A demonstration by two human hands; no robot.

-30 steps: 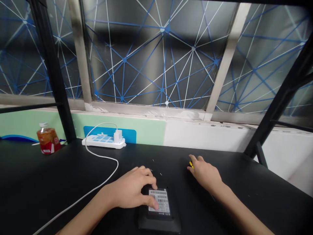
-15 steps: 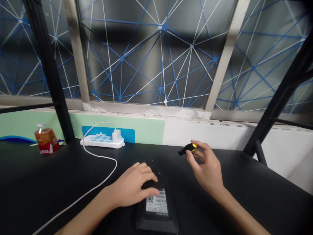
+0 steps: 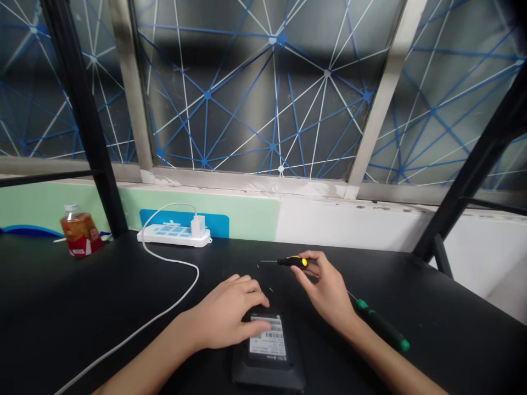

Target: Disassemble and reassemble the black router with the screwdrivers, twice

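A black device [image 3: 269, 378] with a white printed label lies at the bottom centre of the head view. My left hand [image 3: 233, 312] rests on its upper left part, thumb over the label and fingers spread at its far edge. My right hand [image 3: 325, 282] pinches a small black and yellow screwdriver [image 3: 292, 261] by its handle, the thin shaft pointing left just above the table. Two tiny screws [image 3: 270, 289] lie beyond the device. A green and black screwdriver [image 3: 382, 326] lies beside my right forearm, partly hidden by it.
A white power strip [image 3: 173, 235] with a plugged-in charger stands at the back, its white cable [image 3: 173, 304] curving toward the front left. An orange drink bottle [image 3: 81, 233] is at the back left. Black metal posts rise on both sides of the black table [image 3: 82, 307].
My right hand has moved left and slightly down with the small screwdriver, now nearly level. The green and black screwdriver has come into sight. My left hand stays on the device.
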